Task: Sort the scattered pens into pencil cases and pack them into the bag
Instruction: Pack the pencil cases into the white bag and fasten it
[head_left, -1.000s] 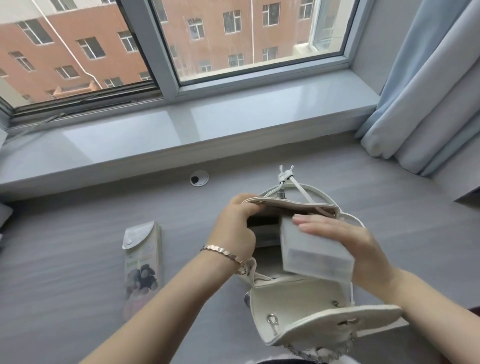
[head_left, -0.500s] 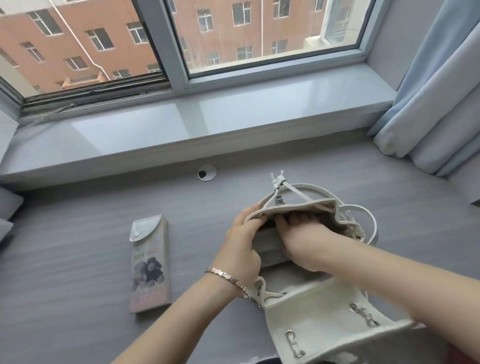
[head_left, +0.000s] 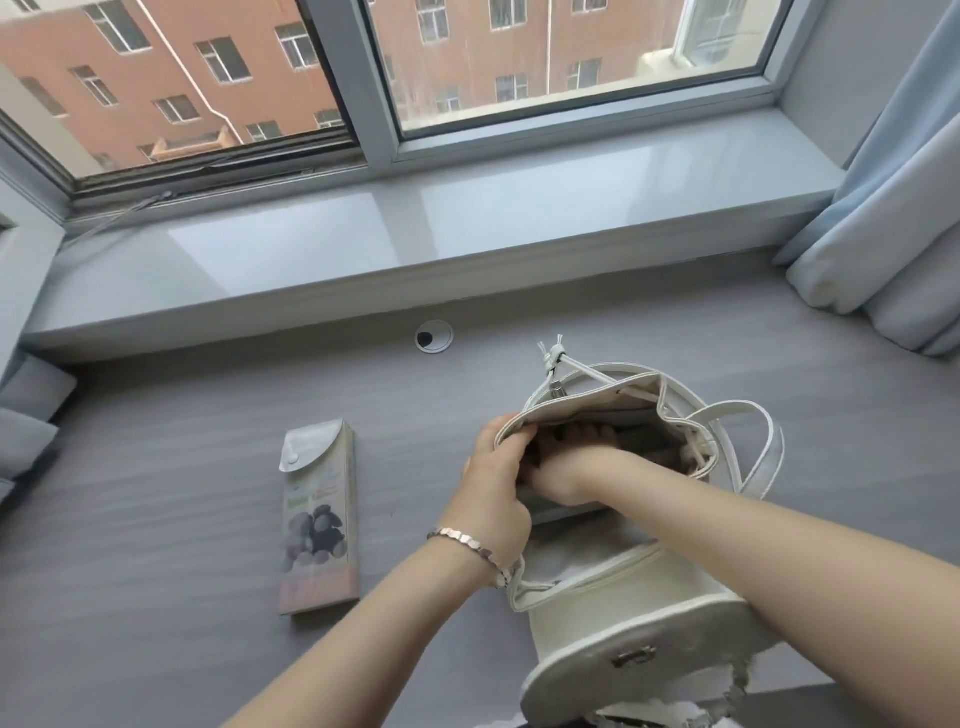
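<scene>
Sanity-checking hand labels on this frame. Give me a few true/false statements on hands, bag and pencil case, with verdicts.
1. The left hand grips the rim of the white bag. True.
2. The right hand holds a pencil case above the bag. False: its fingers are inside the bag's opening, and whether it holds anything cannot be seen.
3. The printed pencil case lies flat on the table, left of the bag. True.
4. That pencil case touches the bag. False: bare table shows between them.
5. A bracelet sits on the left wrist. True.
</scene>
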